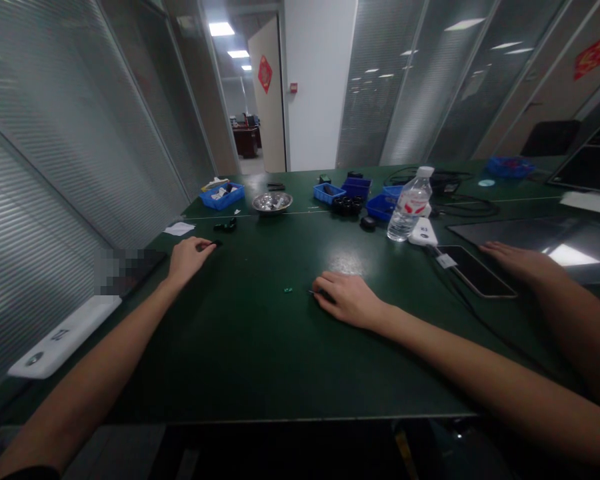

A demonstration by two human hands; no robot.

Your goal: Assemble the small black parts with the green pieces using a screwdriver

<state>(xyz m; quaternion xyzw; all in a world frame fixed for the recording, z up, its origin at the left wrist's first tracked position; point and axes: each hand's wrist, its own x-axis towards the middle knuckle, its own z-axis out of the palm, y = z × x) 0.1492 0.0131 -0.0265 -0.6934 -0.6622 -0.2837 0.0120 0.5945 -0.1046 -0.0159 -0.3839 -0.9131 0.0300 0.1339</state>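
Note:
At the left of the head view my left hand (186, 259) is closed, its fingertips pinching a small flat black part (217, 243) just above or on the green table (250, 353). My right hand (350, 298) rests on the table near the middle with its fingers curled. A thin, small tip (311, 291) pokes out from those fingers, too little to name. Just left of that hand lies a tiny green piece (288, 290), like a circuit board. Beyond my left hand sits a black curved part (225, 226).
Farther back stand a metal dish (273, 204), blue trays (223, 198) and black parts (347, 205). To the right are a water bottle (411, 207), a phone (475, 272), cables and another person's hand (527, 262). A white device (65, 337) lies at the left edge.

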